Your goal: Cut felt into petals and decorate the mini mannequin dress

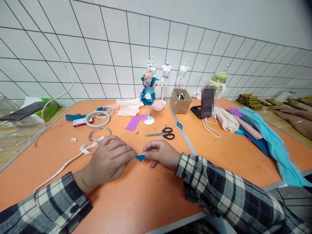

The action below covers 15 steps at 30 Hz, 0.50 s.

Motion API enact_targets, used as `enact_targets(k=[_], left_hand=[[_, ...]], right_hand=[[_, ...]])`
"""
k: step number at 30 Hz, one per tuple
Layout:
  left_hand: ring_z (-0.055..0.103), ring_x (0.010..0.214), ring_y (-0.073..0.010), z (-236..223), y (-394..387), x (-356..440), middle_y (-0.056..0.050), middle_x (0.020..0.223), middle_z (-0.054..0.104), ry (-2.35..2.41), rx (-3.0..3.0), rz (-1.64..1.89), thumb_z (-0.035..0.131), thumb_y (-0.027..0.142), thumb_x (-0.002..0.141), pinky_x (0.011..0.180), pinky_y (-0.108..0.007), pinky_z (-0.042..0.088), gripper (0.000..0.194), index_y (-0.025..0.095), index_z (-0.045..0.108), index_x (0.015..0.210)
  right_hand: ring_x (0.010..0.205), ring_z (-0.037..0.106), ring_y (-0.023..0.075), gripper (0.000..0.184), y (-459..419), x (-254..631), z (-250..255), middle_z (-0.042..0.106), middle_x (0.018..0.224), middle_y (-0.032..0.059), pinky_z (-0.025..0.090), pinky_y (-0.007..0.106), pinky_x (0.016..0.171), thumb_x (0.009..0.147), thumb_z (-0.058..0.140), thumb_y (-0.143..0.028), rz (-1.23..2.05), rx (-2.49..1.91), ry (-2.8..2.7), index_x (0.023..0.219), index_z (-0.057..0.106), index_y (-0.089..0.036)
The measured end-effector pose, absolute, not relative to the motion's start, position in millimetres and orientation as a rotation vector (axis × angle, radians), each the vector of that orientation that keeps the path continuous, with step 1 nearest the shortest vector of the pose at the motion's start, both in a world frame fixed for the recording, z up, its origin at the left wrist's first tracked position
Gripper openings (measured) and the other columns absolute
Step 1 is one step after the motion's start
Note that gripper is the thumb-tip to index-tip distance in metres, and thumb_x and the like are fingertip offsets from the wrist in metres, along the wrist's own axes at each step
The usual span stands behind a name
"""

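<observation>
Between my two hands is a small teal piece of crepe paper (140, 158), pinched at its sides just above the orange table (156, 198). My left hand (110, 159) is closed, its fingertips at the left edge of the piece. Thumb and fingers of my right hand (162, 153) grip the other edge. Beyond them lie black-handled scissors (168, 133), blades pointing left. A small white dress form (149, 121) wearing teal crepe paper with a peach flower stands farther back. Near my left hand are a roll of tape (91, 140) and a curled white strip (65, 165).
Purple paper (132, 123), more tape rolls (97, 125) and a small red-and-white box (79, 122) lie behind my left hand. A cardboard box (180, 101), a phone (207, 102) and blue crepe paper (270, 133) are rightward. Another person's arm (296, 120) rests at far right.
</observation>
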<state>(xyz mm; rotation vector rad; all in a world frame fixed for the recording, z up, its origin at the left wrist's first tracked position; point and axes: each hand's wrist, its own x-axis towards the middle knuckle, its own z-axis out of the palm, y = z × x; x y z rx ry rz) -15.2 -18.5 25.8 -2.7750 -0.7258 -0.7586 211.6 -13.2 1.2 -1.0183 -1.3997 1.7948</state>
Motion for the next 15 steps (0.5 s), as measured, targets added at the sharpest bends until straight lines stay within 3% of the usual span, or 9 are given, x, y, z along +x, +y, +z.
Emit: enact_targets(k=[3,8,15], left_hand=[[0.06,0.081,-0.0217,25.0,-14.1,-15.0,-0.003,0.087,0.074,-0.602,-2.902,-0.599,0.046,0.014,0.087,0.085,-0.04,0.039,0.031,0.028,0.068,0.104],[0.057,0.077,-0.0212,27.8,-18.6,-4.2,-0.005,0.082,0.07,-0.493,-3.104,-0.375,0.041,0.013,0.09,0.079,-0.036,0.042,0.031,0.026,0.067,0.103],[0.056,0.073,-0.0197,27.9,-22.0,2.4,-0.004,0.079,0.068,-0.416,-3.114,-0.412,0.042,0.011,0.089,0.075,-0.033,0.042,0.024,0.023,0.063,0.094]], right_hand=[[0.066,0.059,0.0126,0.031,-6.8,216.3,-2.4,0.064,0.071,0.0006,0.051,0.022,0.054,0.065,0.079,-0.043,1.68,-0.995,-1.56,0.078,0.069,-0.016],[0.078,0.063,0.0132,0.003,-3.6,221.8,0.2,0.071,0.079,0.0007,0.048,0.024,0.076,0.076,0.073,-0.022,1.244,-0.863,-2.055,0.075,0.073,-0.019],[0.079,0.061,0.0139,0.0,-10.5,220.1,3.7,0.07,0.079,0.0005,0.044,0.024,0.078,0.078,0.074,-0.021,0.762,-0.845,-2.322,0.078,0.074,-0.021]])
